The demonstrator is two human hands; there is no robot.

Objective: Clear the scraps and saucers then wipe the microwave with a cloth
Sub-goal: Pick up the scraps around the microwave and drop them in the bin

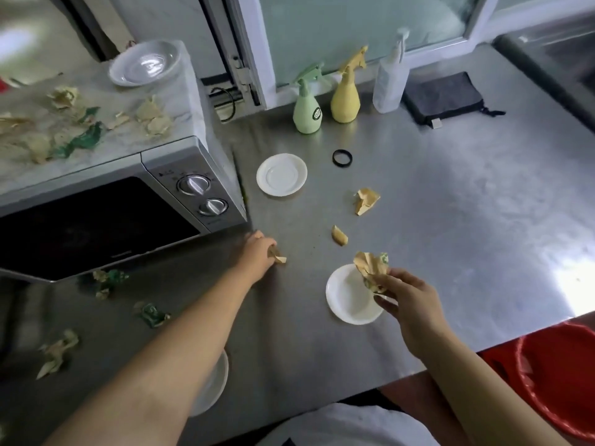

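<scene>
My left hand (257, 249) pinches a small tan paper scrap (279, 257) on the steel counter just in front of the microwave (106, 201). My right hand (407, 294) holds a crumpled tan and green paper wad (370, 267) above a white saucer (344, 297). Another white saucer (281, 174) lies beside the microwave's dials. A third saucer (214, 386) is half hidden under my left forearm. A white bowl-like dish (145, 62) sits on the microwave top among several scraps (74, 127). Loose scraps (367, 200) (339, 235) lie on the counter.
Green (307, 107), yellow (346, 94) and clear (391, 78) spray bottles stand by the window. A dark folded cloth (446, 98) lies to their right. A black ring (342, 158) rests on the counter. A red bucket (560, 378) stands below the counter edge, right. More scraps (151, 315) litter the left counter.
</scene>
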